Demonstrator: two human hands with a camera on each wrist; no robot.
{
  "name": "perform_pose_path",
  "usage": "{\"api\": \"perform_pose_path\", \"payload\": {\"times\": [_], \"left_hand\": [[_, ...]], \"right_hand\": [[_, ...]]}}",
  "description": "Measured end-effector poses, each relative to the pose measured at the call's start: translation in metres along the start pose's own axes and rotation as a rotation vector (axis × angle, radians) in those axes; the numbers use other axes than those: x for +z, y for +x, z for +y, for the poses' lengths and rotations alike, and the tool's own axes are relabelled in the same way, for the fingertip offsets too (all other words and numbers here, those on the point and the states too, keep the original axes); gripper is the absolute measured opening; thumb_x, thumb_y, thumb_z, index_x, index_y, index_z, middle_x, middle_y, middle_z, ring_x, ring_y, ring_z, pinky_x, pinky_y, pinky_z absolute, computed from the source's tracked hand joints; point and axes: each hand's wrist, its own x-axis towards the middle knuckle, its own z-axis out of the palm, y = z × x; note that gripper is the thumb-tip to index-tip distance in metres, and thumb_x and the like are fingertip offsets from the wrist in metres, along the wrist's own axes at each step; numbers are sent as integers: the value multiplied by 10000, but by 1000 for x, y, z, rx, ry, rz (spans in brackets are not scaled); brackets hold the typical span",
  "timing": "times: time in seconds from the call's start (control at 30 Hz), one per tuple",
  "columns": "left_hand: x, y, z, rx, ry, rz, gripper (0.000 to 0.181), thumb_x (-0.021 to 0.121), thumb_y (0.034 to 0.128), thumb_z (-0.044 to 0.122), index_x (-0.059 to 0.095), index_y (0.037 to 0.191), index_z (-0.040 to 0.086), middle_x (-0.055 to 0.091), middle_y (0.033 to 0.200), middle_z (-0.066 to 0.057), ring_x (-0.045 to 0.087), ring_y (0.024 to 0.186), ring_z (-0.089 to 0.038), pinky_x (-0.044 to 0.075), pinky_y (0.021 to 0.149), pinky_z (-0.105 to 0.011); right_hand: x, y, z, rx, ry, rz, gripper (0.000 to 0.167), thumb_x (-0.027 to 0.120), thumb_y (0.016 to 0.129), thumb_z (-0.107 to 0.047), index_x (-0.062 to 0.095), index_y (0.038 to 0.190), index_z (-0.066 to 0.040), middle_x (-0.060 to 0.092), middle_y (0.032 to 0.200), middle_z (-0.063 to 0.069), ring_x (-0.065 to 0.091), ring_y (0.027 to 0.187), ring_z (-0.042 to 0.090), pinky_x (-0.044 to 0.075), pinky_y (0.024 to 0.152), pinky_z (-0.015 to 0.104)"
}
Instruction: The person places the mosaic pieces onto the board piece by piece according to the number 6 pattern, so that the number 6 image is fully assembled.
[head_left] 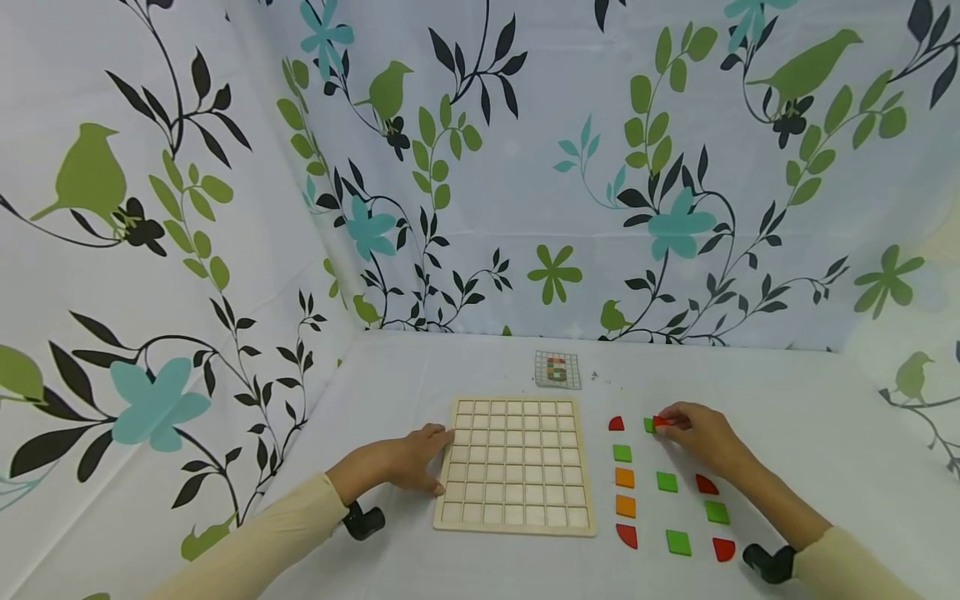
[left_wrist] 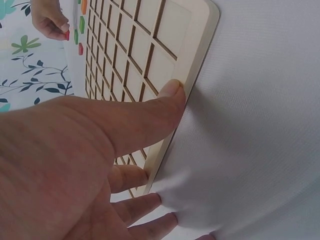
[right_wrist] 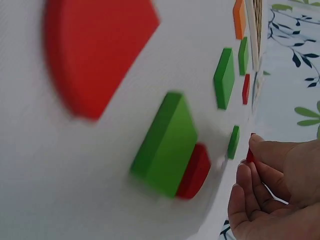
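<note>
A wooden grid board (head_left: 514,465) lies flat on the white table, its squares bare. My left hand (head_left: 408,458) touches the board's left edge, thumb on the rim in the left wrist view, fingers spread beside it. On the right, my right hand (head_left: 701,432) pinches a red piece (head_left: 660,422) between thumb and fingers, just beside a green square (head_left: 648,425). The right wrist view shows the red piece (right_wrist: 251,150) held on edge in the right hand (right_wrist: 275,185), near a green square (right_wrist: 233,142).
Right of the board stand a column of red, green and orange pieces, including an orange square (head_left: 625,477), and more green and red pieces, such as a green square (head_left: 678,542). A small pattern card (head_left: 557,370) lies behind the board. Patterned cloth (head_left: 480,167) hangs around.
</note>
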Motion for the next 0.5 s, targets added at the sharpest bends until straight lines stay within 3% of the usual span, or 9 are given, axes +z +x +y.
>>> {"api": "perform_pose_path", "payload": {"times": [0.5], "left_hand": [[2, 2, -4, 0, 18, -3, 913, 833, 934, 306, 317, 1647, 63, 298, 1692, -189, 347, 1555, -379, 374, 1213, -540]], "right_hand": [[33, 21, -56, -69, 44, -42, 226, 786, 957, -115, 748, 1152, -9, 730, 1047, 72, 648, 928, 206, 606, 896, 419]]}}
